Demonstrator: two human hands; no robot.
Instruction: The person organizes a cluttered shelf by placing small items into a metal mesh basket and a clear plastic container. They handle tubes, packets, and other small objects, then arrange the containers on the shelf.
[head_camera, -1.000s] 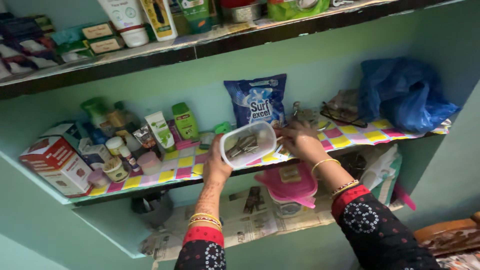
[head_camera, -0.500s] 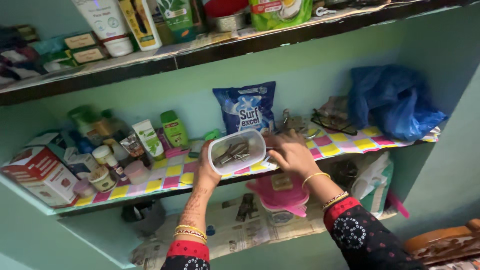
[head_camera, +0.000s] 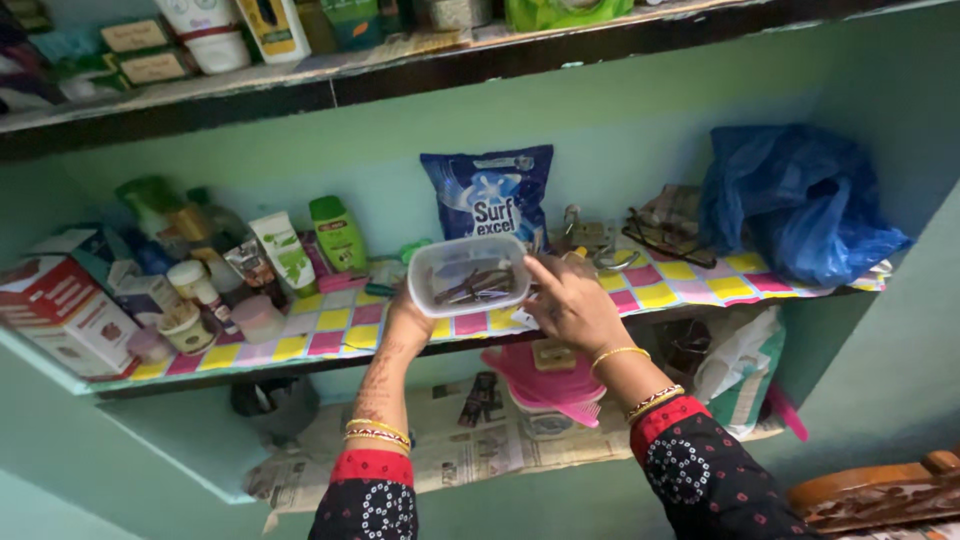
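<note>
Shelves set into a mint-green wall niche, seen from the head camera looking down. The middle shelf (head_camera: 640, 300) is lined with a pink, yellow and white checked sheet, and the lower shelf (head_camera: 450, 455) has newspaper spread on it.

The left hand (head_camera: 408, 322) grips the clear rectangular plastic tub (head_camera: 468, 275) from underneath at its near left corner, holding it just above the front of the middle shelf. Inside are some dark thin metal bits, hair clips maybe, too blurry to call. The right hand (head_camera: 568, 300) is loosely open, fingers stretched toward the tub's right end and touching or almost touching it, nothing pinched in it.

Right behind the tub stands a blue detergent pouch (head_camera: 490, 198) against the back wall. Left of it are a green squeeze bottle (head_camera: 337, 232), a white tube with a green leaf print (head_camera: 283, 250), small cream jars (head_camera: 188, 325) and a red and white cardboard box (head_camera: 62, 315) at the far left edge. To the right are dark-framed spectacles (head_camera: 665, 240) and a crumpled blue plastic bag (head_camera: 795, 205). A pink plastic container (head_camera: 545, 385) sits on the lower shelf under the right wrist.
</note>
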